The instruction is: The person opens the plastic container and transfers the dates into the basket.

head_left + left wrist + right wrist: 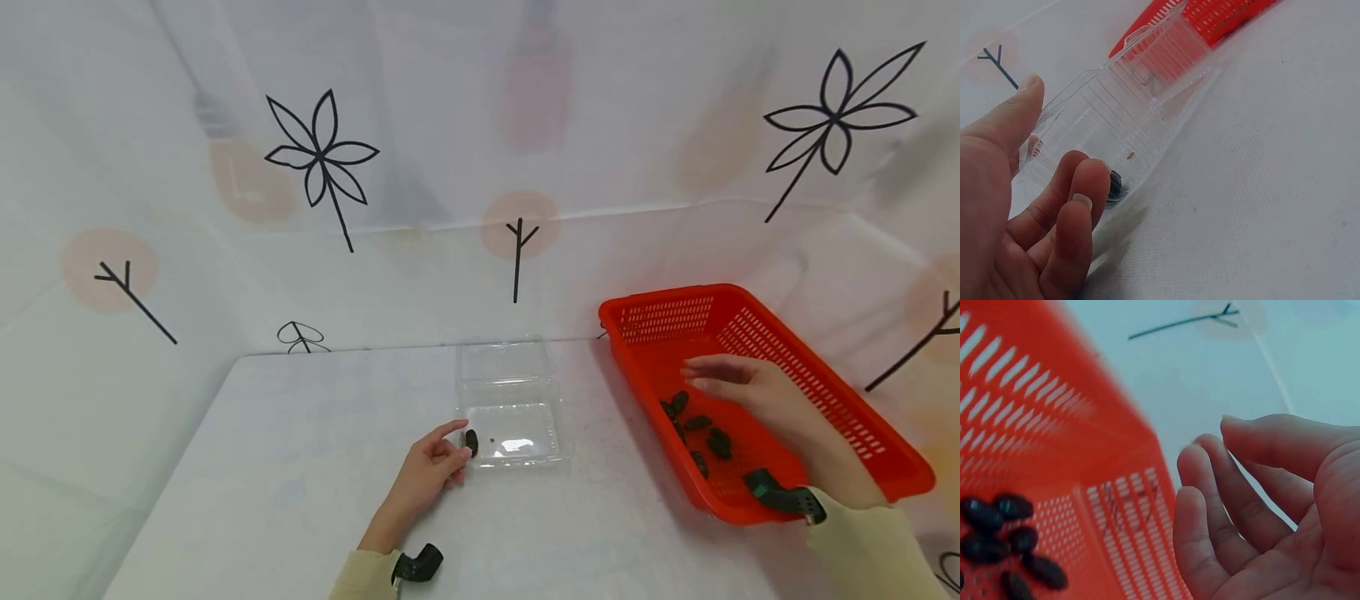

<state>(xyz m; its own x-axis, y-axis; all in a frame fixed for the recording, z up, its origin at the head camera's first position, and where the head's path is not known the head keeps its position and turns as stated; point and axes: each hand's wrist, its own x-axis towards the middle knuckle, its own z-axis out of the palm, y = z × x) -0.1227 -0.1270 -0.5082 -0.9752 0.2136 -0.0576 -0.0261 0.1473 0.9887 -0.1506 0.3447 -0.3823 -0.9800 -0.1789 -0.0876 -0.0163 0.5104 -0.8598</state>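
Note:
A clear plastic clamshell box lies with its lid folded back. Inside, against its left wall, sits one glossy dark oval piece. My left hand holds the box's left edge, with index finger and thumb close to that piece. In the left wrist view, curled fingertips partly hide the dark piece. My right hand hovers over the red basket, its fingers slightly bent and nothing visible in them. Several dark oval pieces lie on the basket floor, nearer its left front.
The basket has slotted, raised walls and stands at the right of the white-covered table. Behind hangs a pale cloth with plant drawings. A tiny brown speck is in the box.

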